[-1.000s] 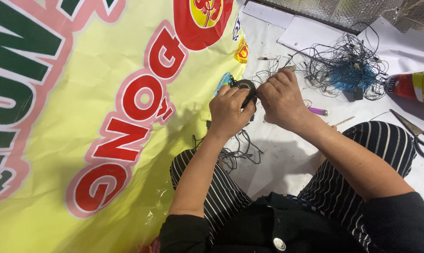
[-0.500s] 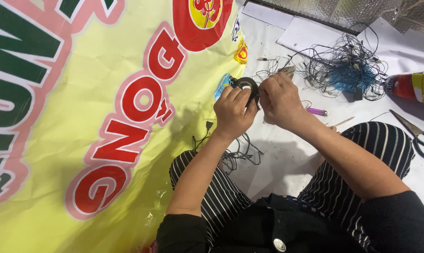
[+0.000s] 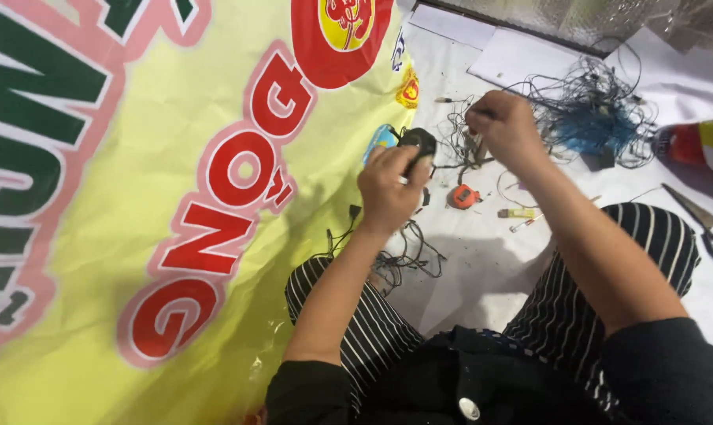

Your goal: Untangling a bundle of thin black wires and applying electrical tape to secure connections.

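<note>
1. Head view: the left hand [image 3: 389,187] is closed around a small black roll of tape [image 3: 418,142]; its fingers wrap the lower side of the roll and the top of the roll shows above them.
2. The roll sits at the right edge of a large yellow banner [image 3: 136,197] with red and green lettering, just above the white floor covering [image 3: 482,260].
3. The right hand [image 3: 504,130] is raised to the right of the roll and apart from it. Its fingers are pinched shut on the end of a thin dark wire [image 3: 468,153], which hangs down from them toward the floor.
4. A small orange tape measure [image 3: 463,196] lies on the floor covering between the two forearms, just below the right hand.
5. A short yellow piece [image 3: 517,212] lies just to the right of the tape measure; what it is cannot be told.
6. A tangle of black and blue wires [image 3: 592,118] lies beyond the right hand, near it.
7. Black-handled scissors [image 3: 711,224] lie at the right edge, well apart from both hands.
8. More loose black wire [image 3: 407,256] lies by the striped trouser knee [image 3: 356,315], under the left forearm.
</note>
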